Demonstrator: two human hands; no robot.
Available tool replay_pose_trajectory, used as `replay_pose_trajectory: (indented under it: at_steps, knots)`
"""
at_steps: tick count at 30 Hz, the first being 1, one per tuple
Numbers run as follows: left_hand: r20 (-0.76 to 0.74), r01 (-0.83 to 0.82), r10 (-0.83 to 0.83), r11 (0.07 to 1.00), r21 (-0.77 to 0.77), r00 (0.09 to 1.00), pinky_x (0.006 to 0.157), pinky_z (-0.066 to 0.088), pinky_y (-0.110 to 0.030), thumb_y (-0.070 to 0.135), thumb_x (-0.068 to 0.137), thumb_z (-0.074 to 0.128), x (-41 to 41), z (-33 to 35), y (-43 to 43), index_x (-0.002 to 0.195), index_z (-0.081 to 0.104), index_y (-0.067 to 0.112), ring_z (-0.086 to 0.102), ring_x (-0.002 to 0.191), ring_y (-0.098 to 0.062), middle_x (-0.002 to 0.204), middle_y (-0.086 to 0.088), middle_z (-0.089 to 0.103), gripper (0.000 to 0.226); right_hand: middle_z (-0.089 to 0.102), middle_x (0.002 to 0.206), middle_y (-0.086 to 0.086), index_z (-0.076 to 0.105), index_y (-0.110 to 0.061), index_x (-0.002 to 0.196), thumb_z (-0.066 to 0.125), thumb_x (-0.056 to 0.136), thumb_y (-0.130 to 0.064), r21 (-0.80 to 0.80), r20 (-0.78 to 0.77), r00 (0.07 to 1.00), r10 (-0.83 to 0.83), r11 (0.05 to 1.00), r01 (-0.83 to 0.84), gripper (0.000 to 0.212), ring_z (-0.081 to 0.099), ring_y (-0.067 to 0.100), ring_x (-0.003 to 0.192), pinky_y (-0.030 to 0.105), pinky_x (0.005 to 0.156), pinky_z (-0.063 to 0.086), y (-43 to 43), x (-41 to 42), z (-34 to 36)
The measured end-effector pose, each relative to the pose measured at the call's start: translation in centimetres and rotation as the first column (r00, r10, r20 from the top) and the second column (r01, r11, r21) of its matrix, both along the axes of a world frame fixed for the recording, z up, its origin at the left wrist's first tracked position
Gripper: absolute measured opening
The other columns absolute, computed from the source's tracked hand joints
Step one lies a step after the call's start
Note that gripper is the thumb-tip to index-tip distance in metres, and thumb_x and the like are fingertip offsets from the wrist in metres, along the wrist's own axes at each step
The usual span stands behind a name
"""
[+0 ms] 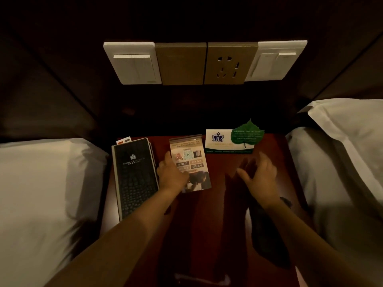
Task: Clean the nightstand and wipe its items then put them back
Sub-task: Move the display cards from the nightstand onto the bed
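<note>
Dimly, left hand (171,175) grips sign card (191,160); right hand (261,176) half-hides dark cloth (264,235).

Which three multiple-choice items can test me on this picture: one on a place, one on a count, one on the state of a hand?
1. Where on the nightstand does the black folder lie?
A. at the left side
B. at the right side
C. in the middle

2. How many wall plates are in the row above?
A. two
B. four
C. six

3. What does the left hand do?
A. hangs idle
B. holds the printed card
C. rests on a pillow

Answers:
1 A: the folder runs along the left edge.
2 B: two white plates flank two gold ones.
3 B: its thumb and fingers close on the card's left edge.
</note>
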State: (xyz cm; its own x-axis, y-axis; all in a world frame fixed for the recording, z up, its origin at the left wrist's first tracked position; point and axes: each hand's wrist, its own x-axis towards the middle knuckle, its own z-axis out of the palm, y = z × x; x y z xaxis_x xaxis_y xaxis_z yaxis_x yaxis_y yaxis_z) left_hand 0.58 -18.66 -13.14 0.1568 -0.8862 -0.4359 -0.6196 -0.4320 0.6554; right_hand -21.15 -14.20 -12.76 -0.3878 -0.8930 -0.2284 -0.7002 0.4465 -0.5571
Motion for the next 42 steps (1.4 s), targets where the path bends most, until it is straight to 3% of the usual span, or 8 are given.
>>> replay_pose_trajectory:
  at_steps: [5,16,21,26,31,34,36,42]
  knots:
    - [-0.086,-0.080,0.086,0.994,0.069,0.993,0.103,0.043,-0.047,0.000,0.075,0.069,-0.4,-0.9,-1.9,0.146,0.013,0.016,0.037,0.128,-0.035,0.139,-0.017,0.029,0.092,0.046,0.139,0.014,0.033,-0.007,0.137,0.075,0.074,-0.031,-0.072,0.121,0.989,-0.082,0.993,0.091,0.079,0.039,0.034,0.129,0.038,0.106,0.027,-5.2,-0.5,-0.6]
    - [-0.321,-0.180,0.194,0.981,0.073,0.927,0.091,0.052,-0.041,-0.003,0.087,0.049,0.3,-1.6,-2.2,0.138,0.032,0.017,0.058,0.112,-0.030,0.127,-0.011,0.058,0.057,0.053,0.127,0.019,0.050,-0.004,0.121,0.074,0.076,-0.022,-0.062,0.371,0.889,-0.268,0.948,0.312,0.054,0.053,0.035,0.116,0.053,0.098,0.046,-9.3,-0.4,-1.3]
    - [-0.384,-0.207,0.202,0.978,0.028,0.901,0.073,0.053,-0.022,0.001,0.093,0.044,1.0,-0.2,-2.2,0.143,0.029,0.024,0.059,0.106,-0.021,0.130,-0.007,0.055,0.057,0.061,0.118,0.023,0.055,0.000,0.112,0.058,0.088,-0.008,-0.068,0.612,0.747,-0.258,0.924,0.376,0.026,0.059,0.036,0.111,0.047,0.095,0.049,-8.5,0.4,-0.6]
    - [-0.491,-0.260,0.250,0.964,0.048,0.835,0.068,0.059,-0.030,0.004,0.096,0.039,0.6,2.2,-1.3,0.141,0.033,0.025,0.062,0.103,-0.022,0.134,-0.009,0.054,0.049,0.059,0.115,0.021,0.050,0.000,0.115,0.051,0.092,-0.006,-0.103,0.693,0.694,-0.198,0.925,0.367,0.024,0.059,0.031,0.106,0.045,0.090,0.050,-6.7,1.2,0.8]
    - [-0.529,-0.369,0.321,0.929,0.015,0.786,0.060,0.055,-0.017,0.009,0.097,0.039,1.7,5.1,0.8,0.126,0.048,0.018,0.064,0.102,-0.024,0.125,-0.008,0.060,0.032,0.057,0.115,0.015,0.049,-0.007,0.117,0.049,0.093,-0.007,-0.148,0.715,0.691,-0.111,0.941,0.305,0.025,0.056,0.030,0.110,0.041,0.090,0.049,-4.9,1.5,2.6]
    - [-0.588,-0.442,0.371,0.897,0.026,0.719,0.076,0.055,-0.026,0.008,0.095,0.044,3.2,7.1,3.0,0.133,0.041,0.022,0.062,0.106,-0.022,0.121,-0.003,0.060,0.041,0.057,0.123,0.020,0.050,-0.009,0.118,0.049,0.093,-0.008,-0.174,0.716,0.696,-0.058,0.950,0.258,0.025,0.055,0.033,0.114,0.049,0.097,0.047,-3.5,2.3,3.8]
    - [-0.615,-0.497,0.426,0.865,0.063,0.663,0.067,0.057,-0.024,0.007,0.094,0.047,4.7,8.5,4.8,0.132,0.042,0.024,0.065,0.091,-0.018,0.113,-0.001,0.061,0.042,0.057,0.125,0.020,0.050,-0.007,0.121,0.049,0.093,-0.009,-0.192,0.727,0.687,-0.014,0.956,0.222,0.028,0.055,0.032,0.116,0.050,0.100,0.045,-2.3,3.3,4.7]
    - [-0.728,-0.578,0.540,0.779,0.243,0.422,0.070,0.059,-0.032,0.003,0.089,0.050,10.4,12.8,11.7,0.084,0.065,0.007,0.070,0.075,-0.020,0.083,-0.010,0.073,0.017,0.062,0.111,0.004,0.049,-0.009,0.123,0.046,0.094,-0.010,-0.242,0.781,0.603,0.160,0.969,0.057,0.029,0.058,0.024,0.108,0.035,0.090,0.051,1.0,7.6,8.0]
